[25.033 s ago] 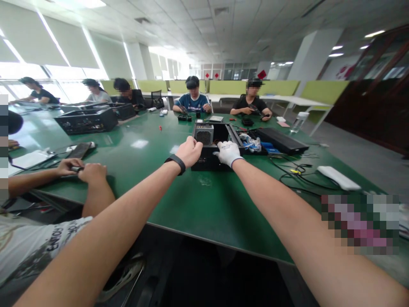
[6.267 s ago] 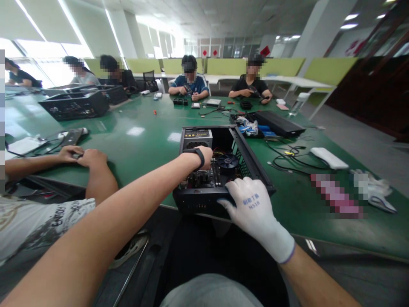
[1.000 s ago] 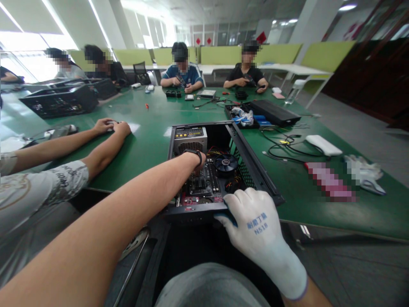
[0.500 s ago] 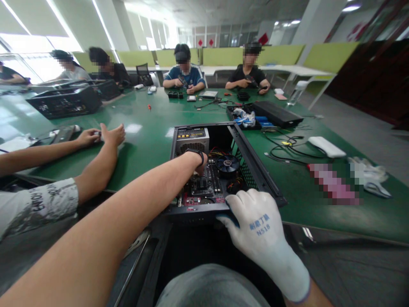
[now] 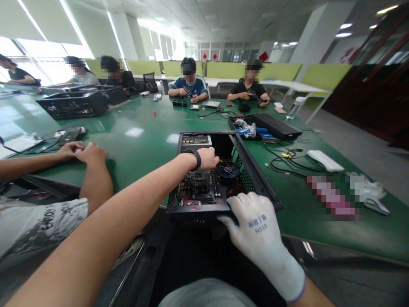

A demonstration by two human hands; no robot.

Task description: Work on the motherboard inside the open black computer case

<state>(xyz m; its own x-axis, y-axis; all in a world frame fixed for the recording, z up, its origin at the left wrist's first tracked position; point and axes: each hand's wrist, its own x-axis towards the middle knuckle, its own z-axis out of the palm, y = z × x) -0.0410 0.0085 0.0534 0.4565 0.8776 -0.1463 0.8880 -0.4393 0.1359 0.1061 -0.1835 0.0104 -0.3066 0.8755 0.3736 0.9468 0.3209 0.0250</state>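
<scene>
Green tabletop [image 5: 143,145] fills a bright open office, and right at its near edge sits an open black computer case [image 5: 255,172], its front hanging just over the rim. Nearest to us, the right hand [image 5: 255,224], in a white knit glove, is clamped over the case's front edge, fingers curled onto it. Just beyond, the bare left hand [image 5: 208,158], black band on the wrist, is down inside the case above the motherboard [image 5: 200,187], loosely closed beside the round cooler fan [image 5: 227,169]; whether it grips anything, I cannot tell. Off to the left, a co-worker's two hands [image 5: 83,150] rest together on the tabletop. Right of the case lie tangled black cables [image 5: 287,158] and a white power strip [image 5: 324,160]. Further back, another open case [image 5: 75,105] stands at left, and several people sit working along the far side.
</scene>
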